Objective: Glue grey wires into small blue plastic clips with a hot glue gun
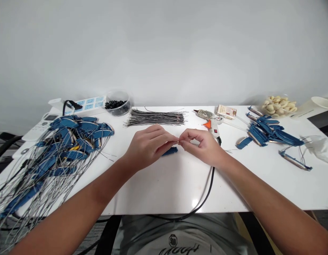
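Observation:
My left hand (150, 146) and my right hand (202, 146) meet fingertip to fingertip over the middle of the white table. Both are pinched closed around something very thin, too small to make out. Just under my left fingers lies a blue plastic piece (170, 151), partly covered by that hand. Behind the hands rests a long bundle of thin dark wires (157, 117). A white hot glue gun (214, 127) with an orange trigger lies beyond my right hand.
Blue parts with trailing wires (68, 141) are heaped on the left. Further back are a power strip (90, 103) and a tub of black pieces (118, 104). More blue parts (267, 132) and a bowl of pale nuts (278, 105) occupy the right. A black cord (210, 184) crosses the front edge.

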{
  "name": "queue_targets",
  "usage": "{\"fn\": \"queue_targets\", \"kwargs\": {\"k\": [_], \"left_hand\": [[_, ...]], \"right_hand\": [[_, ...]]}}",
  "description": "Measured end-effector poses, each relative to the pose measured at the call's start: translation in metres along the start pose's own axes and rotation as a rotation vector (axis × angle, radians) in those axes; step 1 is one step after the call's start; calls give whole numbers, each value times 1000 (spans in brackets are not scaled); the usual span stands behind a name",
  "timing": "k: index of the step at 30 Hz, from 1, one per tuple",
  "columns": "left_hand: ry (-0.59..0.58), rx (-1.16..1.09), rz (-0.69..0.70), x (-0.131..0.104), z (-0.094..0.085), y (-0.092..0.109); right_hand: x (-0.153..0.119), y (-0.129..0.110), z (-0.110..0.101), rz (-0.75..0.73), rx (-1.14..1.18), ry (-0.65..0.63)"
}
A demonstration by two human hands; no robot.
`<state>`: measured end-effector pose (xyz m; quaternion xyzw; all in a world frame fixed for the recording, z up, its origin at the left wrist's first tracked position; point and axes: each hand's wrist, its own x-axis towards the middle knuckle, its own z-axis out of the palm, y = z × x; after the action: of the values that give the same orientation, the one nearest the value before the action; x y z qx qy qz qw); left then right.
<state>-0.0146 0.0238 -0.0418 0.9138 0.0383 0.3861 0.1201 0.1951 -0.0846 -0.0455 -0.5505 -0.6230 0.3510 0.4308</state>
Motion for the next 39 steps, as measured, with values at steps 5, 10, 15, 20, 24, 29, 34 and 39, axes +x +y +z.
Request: {"fn": "queue_targets", "kwargs": {"k": [5, 10, 15, 20, 24, 29, 34, 39], "left_hand": [[52, -67, -65, -1, 6, 1], [29, -89, -108, -2, 8, 0], [23, -112, -84, -2, 9, 1], [8, -114, -73, -3, 13, 0], [0, -117, -76, -6, 16, 1], [-19, -57, -113, -8, 17, -6], [-195, 134, -270, -18, 14, -38], [-269, 117, -317, -24, 14, -61]], "right_hand": [[-1, -1, 1, -73, -137, 78], [-3, -4, 2, -171, -252, 136], [-1, 1, 2, -268, -354, 163], [1, 5, 2, -326, -399, 174], [3, 7, 4, -363, -476, 189], [5, 10, 2, -357, -546, 191], [9, 24, -5, -227, -578, 233], [12, 38, -7, -163, -628, 273]]}}
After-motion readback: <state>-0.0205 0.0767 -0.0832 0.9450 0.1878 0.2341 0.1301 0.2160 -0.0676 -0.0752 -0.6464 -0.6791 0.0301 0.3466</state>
